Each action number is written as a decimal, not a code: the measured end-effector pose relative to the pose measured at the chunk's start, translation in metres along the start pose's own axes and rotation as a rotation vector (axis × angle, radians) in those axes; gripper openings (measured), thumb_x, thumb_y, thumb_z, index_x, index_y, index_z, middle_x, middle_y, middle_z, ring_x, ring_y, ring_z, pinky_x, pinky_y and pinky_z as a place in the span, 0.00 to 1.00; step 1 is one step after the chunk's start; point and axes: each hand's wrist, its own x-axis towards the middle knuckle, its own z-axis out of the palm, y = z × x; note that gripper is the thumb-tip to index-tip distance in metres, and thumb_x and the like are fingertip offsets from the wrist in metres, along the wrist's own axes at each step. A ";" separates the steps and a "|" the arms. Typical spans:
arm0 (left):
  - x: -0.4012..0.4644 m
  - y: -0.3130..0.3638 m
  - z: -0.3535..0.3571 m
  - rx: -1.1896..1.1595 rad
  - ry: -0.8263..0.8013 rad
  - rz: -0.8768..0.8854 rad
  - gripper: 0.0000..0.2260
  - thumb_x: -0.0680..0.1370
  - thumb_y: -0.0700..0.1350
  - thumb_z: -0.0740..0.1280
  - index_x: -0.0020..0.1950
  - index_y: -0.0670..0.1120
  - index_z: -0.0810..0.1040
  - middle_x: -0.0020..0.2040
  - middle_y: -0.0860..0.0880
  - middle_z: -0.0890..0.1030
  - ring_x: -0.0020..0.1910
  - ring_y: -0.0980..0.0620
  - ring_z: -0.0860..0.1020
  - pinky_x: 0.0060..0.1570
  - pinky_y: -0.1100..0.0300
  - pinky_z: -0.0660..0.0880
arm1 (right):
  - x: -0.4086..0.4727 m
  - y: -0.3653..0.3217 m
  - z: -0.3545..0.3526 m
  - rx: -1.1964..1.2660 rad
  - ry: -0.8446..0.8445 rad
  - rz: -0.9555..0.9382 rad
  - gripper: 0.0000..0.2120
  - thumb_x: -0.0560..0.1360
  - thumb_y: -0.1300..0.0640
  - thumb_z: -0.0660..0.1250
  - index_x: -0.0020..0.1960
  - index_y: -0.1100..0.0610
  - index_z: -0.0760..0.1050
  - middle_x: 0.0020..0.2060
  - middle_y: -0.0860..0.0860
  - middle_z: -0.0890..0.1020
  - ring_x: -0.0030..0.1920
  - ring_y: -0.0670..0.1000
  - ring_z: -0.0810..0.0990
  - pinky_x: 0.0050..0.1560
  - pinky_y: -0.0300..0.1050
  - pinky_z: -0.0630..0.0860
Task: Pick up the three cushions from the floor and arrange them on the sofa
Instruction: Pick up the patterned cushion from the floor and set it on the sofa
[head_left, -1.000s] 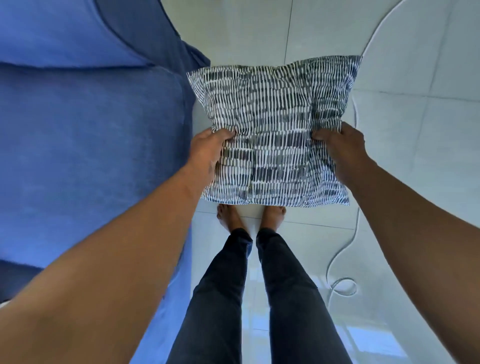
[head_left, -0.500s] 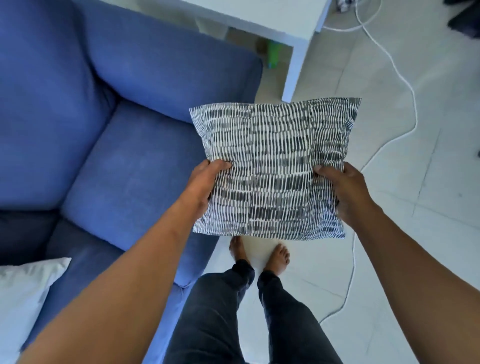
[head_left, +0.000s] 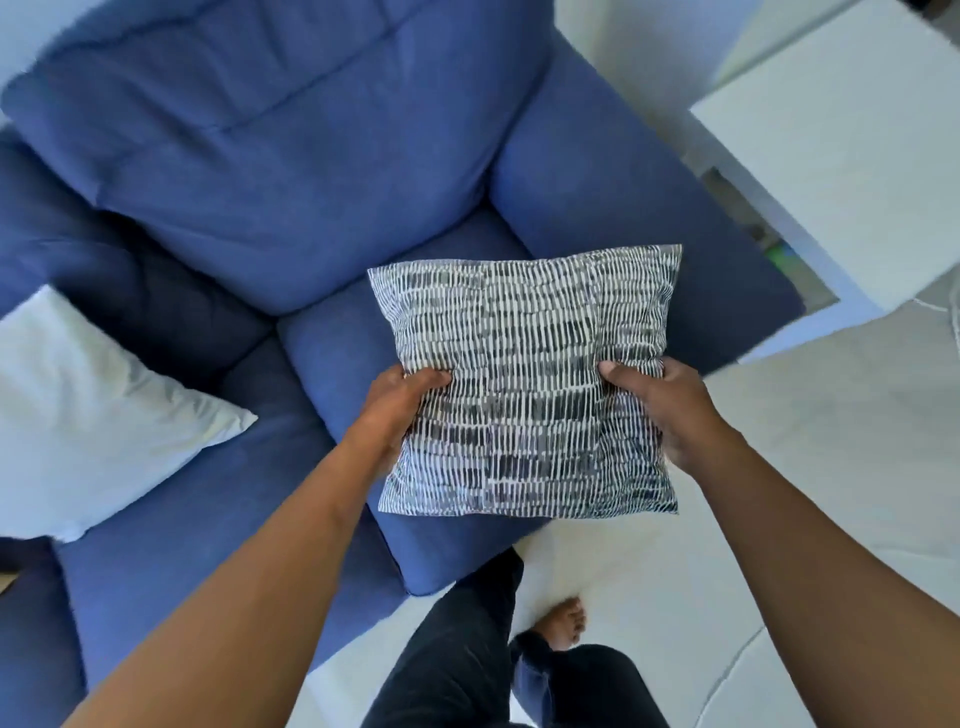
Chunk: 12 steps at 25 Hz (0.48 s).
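While both hands squeeze its two sides, the striped cushion (head_left: 524, 384) hangs in the air over the front edge of the sofa's (head_left: 291, 171) seat, near the right armrest. The left hand (head_left: 402, 410) is closed tight on the cushion's left side, with the thumb on top and the fingers hidden under it. The right hand (head_left: 660, 400) is closed on the right side in the same way. A moment ago the cushion was held over the floor (head_left: 810, 467), beside the sofa, with both bare feet under it. Now the person has turned to face the sofa, and the blue seat sits right under the cushion. One foot (head_left: 563, 623) is stepping on the floor close to the sofa's front corner. A white cushion (head_left: 88, 410) already lies on the seat toward the left edge, so one cushion looks done. The striped one is probably the second, and it seems ready to be put down in the right corner, against the back. No third cushion can be seen, so it may be on the floor somewhere out of sight. A white table (head_left: 852, 156) stands just past the right armrest.
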 end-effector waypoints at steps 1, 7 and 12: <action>0.002 0.013 -0.012 -0.013 0.038 0.003 0.42 0.66 0.56 0.79 0.77 0.43 0.72 0.75 0.46 0.77 0.73 0.42 0.75 0.75 0.39 0.70 | 0.013 -0.013 0.019 -0.028 -0.045 -0.011 0.25 0.71 0.52 0.82 0.62 0.58 0.77 0.54 0.49 0.86 0.54 0.51 0.85 0.59 0.47 0.79; 0.041 0.035 -0.076 -0.015 0.174 0.008 0.10 0.80 0.42 0.73 0.61 0.46 0.81 0.59 0.49 0.85 0.57 0.48 0.83 0.53 0.54 0.75 | 0.077 -0.055 0.112 -0.194 -0.187 -0.035 0.53 0.69 0.51 0.84 0.84 0.63 0.58 0.80 0.57 0.69 0.79 0.60 0.68 0.81 0.57 0.62; 0.067 0.032 -0.098 -0.081 0.288 0.000 0.13 0.77 0.36 0.76 0.61 0.43 0.82 0.57 0.46 0.87 0.59 0.43 0.85 0.59 0.49 0.81 | 0.129 -0.068 0.155 -0.340 -0.255 -0.039 0.52 0.67 0.53 0.84 0.83 0.63 0.60 0.80 0.55 0.67 0.78 0.57 0.67 0.81 0.58 0.61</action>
